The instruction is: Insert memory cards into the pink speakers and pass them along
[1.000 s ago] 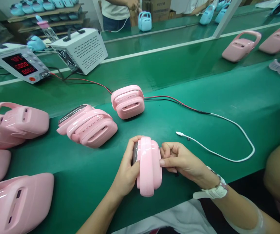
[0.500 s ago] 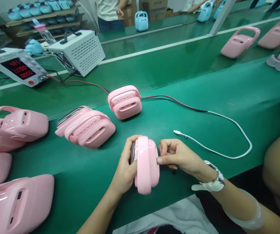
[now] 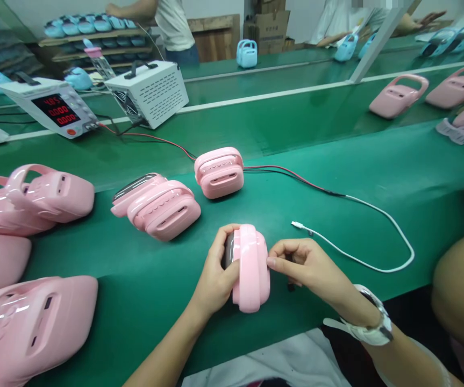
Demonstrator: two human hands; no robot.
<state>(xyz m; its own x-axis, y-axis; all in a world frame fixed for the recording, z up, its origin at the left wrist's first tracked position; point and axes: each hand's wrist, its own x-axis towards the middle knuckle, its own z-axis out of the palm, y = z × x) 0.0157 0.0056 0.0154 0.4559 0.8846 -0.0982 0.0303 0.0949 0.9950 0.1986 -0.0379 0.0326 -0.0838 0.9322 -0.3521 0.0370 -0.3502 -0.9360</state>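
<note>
My left hand (image 3: 216,279) is wrapped round a pink portable speaker (image 3: 249,269) with a carrying handle. The speaker stands on edge, its handle toward me and its dark glossy front against my left fingers. At its right side is my right hand (image 3: 302,263), thumb and forefinger pinched together at the casing. Anything between those fingertips is too small to make out. A small dark piece (image 3: 291,287) shows just below the right hand. Beyond the hands lie two more pink speakers, one near (image 3: 163,209) and one farther (image 3: 220,174), with buttons and port slots facing up.
A white cable (image 3: 393,215) with a plug curls across the green table (image 3: 336,145) at right. Its red and black leads run behind the far speaker toward a power supply (image 3: 56,107). Several pink speakers (image 3: 60,322) crowd the left. Other people stand behind; someone sits close at right.
The view has shifted, so most things appear lower and farther right. Both hands stay at the same speaker. The right fingertips remain at its side, their pinch slightly changed.
</note>
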